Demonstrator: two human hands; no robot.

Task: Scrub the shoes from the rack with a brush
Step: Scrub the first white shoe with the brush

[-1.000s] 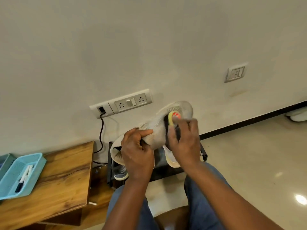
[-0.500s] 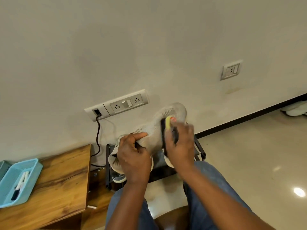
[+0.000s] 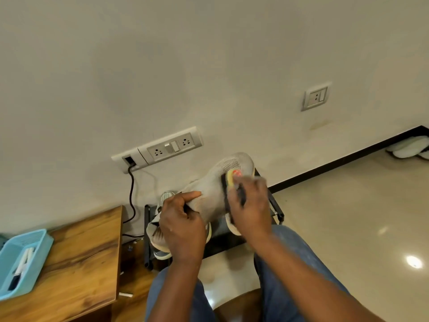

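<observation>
Two hands share this job, and each has its own part. Your left hand [image 3: 183, 228] grips the grey knit shoe [image 3: 216, 184] at its collar, thumb laid along the upper, holding it in the air above the black shoe rack [image 3: 277, 211] with the toe pointing up and away toward the wall. Your right hand [image 3: 249, 205] is wrapped round the brush [image 3: 232, 184] — its yellow back shows above your fingers, and the dark bristles sit against the side of the forefoot.

Keep the left hand firm; the knit looks soft and will likely give under pressure unless the collar is braced. Work the bristles in short strokes along the fabric rather than across it, so they lift dirt from the mesh without snagging it. Press just enough for the bristles to bend. The brush hand is blurred, so I cannot tell exactly how your fingertips sit on the brush body — make sure they stay clear of the bristle edge.

Turn the shoe with the left hand to bring the toe mesh and the pale sole edge round to the brush, rather than twisting your right wrist. Other shoes [image 3: 160, 252] wait on the rack below — keep the held one clear of them so loosened dirt does not fall onto them. The wooden counter [image 3: 88, 252] at your left carries a blue tray [image 3: 45, 247].
</observation>
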